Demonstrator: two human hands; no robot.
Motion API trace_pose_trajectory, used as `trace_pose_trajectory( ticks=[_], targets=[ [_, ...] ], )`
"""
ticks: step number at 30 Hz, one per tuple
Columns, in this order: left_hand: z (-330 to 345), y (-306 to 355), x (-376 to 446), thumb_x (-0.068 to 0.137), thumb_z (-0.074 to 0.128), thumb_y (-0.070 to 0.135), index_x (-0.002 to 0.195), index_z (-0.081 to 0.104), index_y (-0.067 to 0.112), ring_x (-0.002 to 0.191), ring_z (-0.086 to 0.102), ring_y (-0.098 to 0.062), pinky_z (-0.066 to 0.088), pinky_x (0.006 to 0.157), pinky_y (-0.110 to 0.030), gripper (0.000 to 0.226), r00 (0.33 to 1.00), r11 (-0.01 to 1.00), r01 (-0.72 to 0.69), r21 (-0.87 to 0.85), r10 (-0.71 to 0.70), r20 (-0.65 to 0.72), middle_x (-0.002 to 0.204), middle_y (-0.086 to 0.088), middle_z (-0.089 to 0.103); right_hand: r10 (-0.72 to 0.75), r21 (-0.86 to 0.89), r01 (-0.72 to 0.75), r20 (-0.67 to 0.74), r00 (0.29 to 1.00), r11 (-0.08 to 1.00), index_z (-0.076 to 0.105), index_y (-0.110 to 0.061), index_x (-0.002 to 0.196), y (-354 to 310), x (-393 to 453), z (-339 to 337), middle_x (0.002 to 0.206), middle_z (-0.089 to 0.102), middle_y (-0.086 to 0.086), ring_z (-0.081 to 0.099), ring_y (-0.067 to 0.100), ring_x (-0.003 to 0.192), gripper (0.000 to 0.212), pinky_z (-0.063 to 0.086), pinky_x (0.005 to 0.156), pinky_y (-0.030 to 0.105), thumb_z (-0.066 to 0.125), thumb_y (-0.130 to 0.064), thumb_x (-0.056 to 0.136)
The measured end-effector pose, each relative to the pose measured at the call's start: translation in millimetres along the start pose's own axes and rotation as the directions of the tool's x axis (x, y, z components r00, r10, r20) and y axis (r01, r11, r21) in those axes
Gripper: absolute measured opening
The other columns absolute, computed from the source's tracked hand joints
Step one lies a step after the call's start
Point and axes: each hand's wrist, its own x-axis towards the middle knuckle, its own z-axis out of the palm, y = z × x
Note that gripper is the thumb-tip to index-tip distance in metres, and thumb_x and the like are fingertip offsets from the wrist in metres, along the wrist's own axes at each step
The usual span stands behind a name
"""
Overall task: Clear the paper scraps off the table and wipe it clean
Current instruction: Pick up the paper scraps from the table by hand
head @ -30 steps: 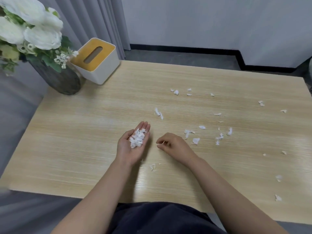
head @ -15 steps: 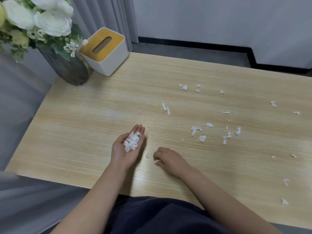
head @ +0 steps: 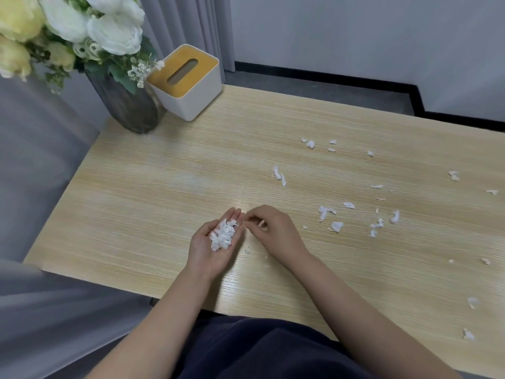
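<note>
My left hand (head: 211, 248) lies palm up just above the wooden table (head: 153, 203), cupping a small heap of white paper scraps (head: 223, 234). My right hand (head: 276, 232) sits right beside it, fingers curled, fingertips meeting the left fingertips; it appears to pinch a tiny scrap. Several loose scraps (head: 336, 225) lie scattered over the right half of the table, with a pair (head: 278, 175) farther back. One small scrap (head: 247, 250) lies between my wrists.
A dark vase (head: 128, 105) with white and yellow flowers stands at the back left corner. Beside it sits a white tissue box (head: 188, 86) with a yellow slotted lid. Grey curtain and floor lie beyond the table's left edge.
My right hand moved from the table near the front up to my left hand's fingertips. The camera view shifted left. The heap stays in my left palm.
</note>
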Motion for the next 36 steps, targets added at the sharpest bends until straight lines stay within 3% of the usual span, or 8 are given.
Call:
trace_pose_trajectory(
  ticks=[3,7,13,16,22,28,31,36],
  targets=[
    [3.0,-5.7,-4.2,0.088,0.043,0.008,0.08,0.067,-0.01,0.074,0.071,-0.028,0.058,0.07,-0.035,0.031,0.999,0.999,0.009,-0.033,-0.01,-0.033,0.085,-0.021,0.069,-0.076,-0.009,0.077,0.07,0.995,0.997,0.068,-0.02,0.095,-15.2,8.4,2.8,0.091,0.064,-0.01,0.055,0.005,0.089,0.012,0.045,0.081,0.025,0.058,-0.019,0.089],
    [3.2,-7.6,-3.3,0.063,0.064,-0.004,0.069,0.059,0.0,0.054,0.062,-0.017,0.053,0.056,-0.022,0.009,0.999,0.999,0.007,-0.033,-0.009,-0.048,0.063,-0.008,0.06,-0.143,-0.158,0.188,0.26,0.955,0.969,0.068,-0.02,0.105,-13.2,18.0,8.3,0.1,0.068,-0.007,0.052,0.011,0.096,0.019,0.044,0.086,0.034,0.056,-0.022,0.09],
    [0.8,-0.1,-4.2,0.081,0.043,0.01,0.091,0.072,-0.008,0.091,0.069,-0.031,0.054,0.081,-0.039,0.035,1.0,0.999,-0.014,0.034,0.014,0.015,0.104,-0.02,0.069,-0.113,0.049,0.109,0.102,0.988,0.993,0.07,-0.02,0.103,-1.3,10.0,-16.4,0.098,0.064,-0.01,0.055,0.003,0.091,0.016,0.041,0.081,0.015,0.064,-0.019,0.088],
    [-5.5,2.2,-3.7,0.08,0.043,0.01,0.097,0.071,-0.008,0.106,0.063,-0.031,0.05,0.089,-0.041,0.037,0.999,0.997,-0.049,0.058,0.049,-0.013,0.116,-0.018,0.065,0.033,-0.102,-0.019,0.131,0.991,0.995,0.069,-0.017,0.098,23.9,2.1,-22.9,0.093,0.06,-0.009,0.055,0.005,0.084,0.012,0.042,0.077,0.019,0.064,-0.019,0.087],
    [-12.6,0.0,-5.2,0.078,0.045,0.009,0.093,0.072,-0.008,0.101,0.066,-0.029,0.052,0.087,-0.042,0.035,0.999,0.998,-0.042,0.047,0.042,0.001,0.114,-0.018,0.066,0.15,-0.364,-0.024,0.322,0.935,0.931,0.063,-0.018,0.104,57.0,-22.1,-6.3,0.1,0.056,-0.005,0.051,0.012,0.094,0.019,0.043,0.083,0.028,0.063,-0.022,0.085],
    [-17.4,0.8,-12.4,0.076,0.055,0.006,0.097,0.071,-0.008,0.102,0.066,-0.031,0.053,0.085,-0.041,0.03,1.0,0.998,-0.006,0.065,0.004,0.023,0.116,-0.018,0.065,0.113,-0.396,0.007,0.279,0.954,0.918,0.062,-0.018,0.103,67.9,-33.0,8.3,0.107,0.054,-0.004,0.048,0.013,0.104,0.017,0.043,0.081,0.029,0.06,-0.024,0.087],
    [-20.3,2.5,-16.0,0.045,0.083,-0.006,0.1,0.069,-0.008,0.101,0.066,-0.032,0.05,0.089,-0.043,0.057,0.997,0.999,0.0,0.052,-0.004,0.08,0.115,-0.019,0.065,0.093,-0.38,0.007,0.246,0.965,0.925,0.063,-0.016,0.096,69.5,-34.0,11.6,0.102,0.054,-0.003,0.05,0.014,0.1,0.011,0.044,0.078,0.029,0.06,-0.021,0.087],
    [-29.0,4.8,-18.4,0.053,0.079,-0.004,0.103,0.068,-0.009,0.106,0.063,-0.033,0.051,0.089,-0.043,0.051,0.997,1.0,0.004,0.026,-0.006,0.075,0.121,-0.018,0.062,0.063,-0.378,0.032,0.237,0.969,0.925,0.064,-0.016,0.096,69.9,-36.0,13.5,0.101,0.055,-0.005,0.05,0.012,0.098,0.011,0.043,0.077,0.027,0.058,-0.021,0.089]
  ],
)
